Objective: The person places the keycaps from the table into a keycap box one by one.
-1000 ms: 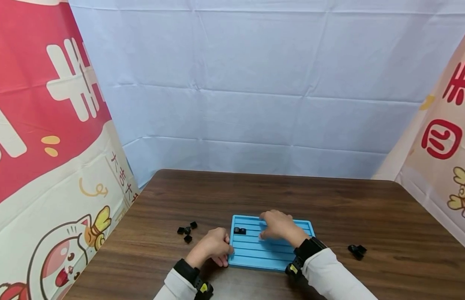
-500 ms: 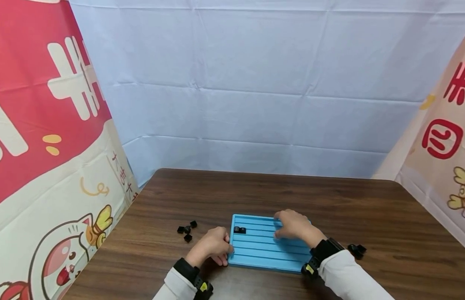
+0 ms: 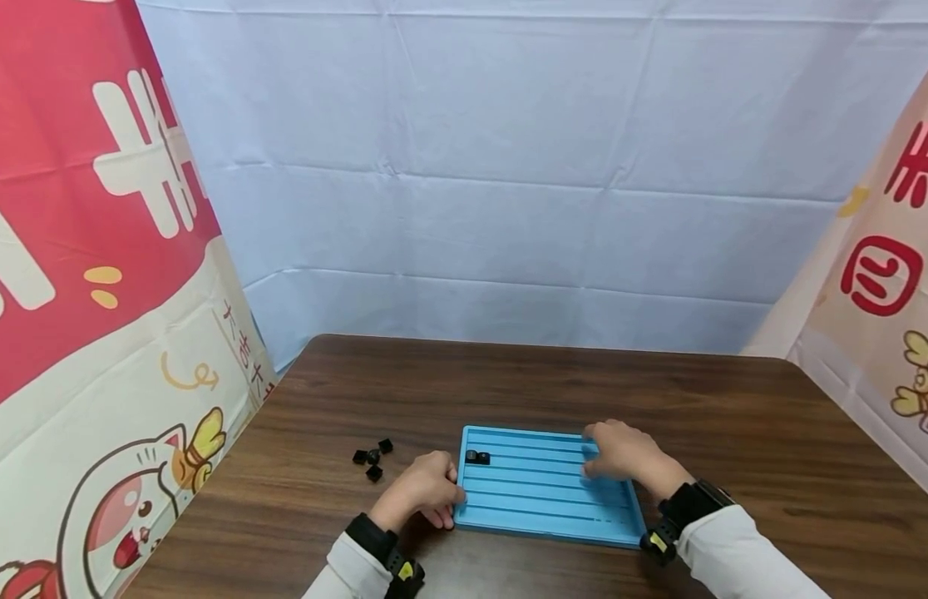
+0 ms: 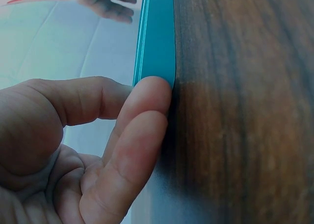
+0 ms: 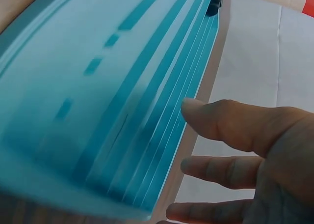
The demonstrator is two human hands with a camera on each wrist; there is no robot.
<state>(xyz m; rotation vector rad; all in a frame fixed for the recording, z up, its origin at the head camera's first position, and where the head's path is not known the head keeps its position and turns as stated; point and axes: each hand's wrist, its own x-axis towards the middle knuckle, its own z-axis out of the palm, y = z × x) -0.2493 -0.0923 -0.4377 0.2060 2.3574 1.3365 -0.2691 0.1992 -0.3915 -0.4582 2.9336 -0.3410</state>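
Note:
A light blue tray (image 3: pixel 539 491) with raised parallel ridges lies on the table. My left hand (image 3: pixel 422 491) holds its near left edge, and in the left wrist view the fingertips (image 4: pixel 147 98) sit against the blue corner. Two small black pieces (image 3: pixel 477 457) stand side by side in an upper row at the tray's left end. Over the tray's right end is my right hand (image 3: pixel 630 453), palm down, with nothing in it. In the right wrist view its thumb and fingers (image 5: pixel 223 172) are spread apart, beside the ridged surface.
Several small black pieces (image 3: pixel 372 457) lie on the brown wooden table (image 3: pixel 554 383) left of the tray. Pale blue cloth (image 3: pixel 494 166) hangs behind the table, with printed banners (image 3: pixel 150 399) at both sides. My right forearm covers the table right of the tray.
My right hand has moved rightward across the tray, from near its middle to its right end. Its forearm now hides the black pieces on the right. My left hand stays put.

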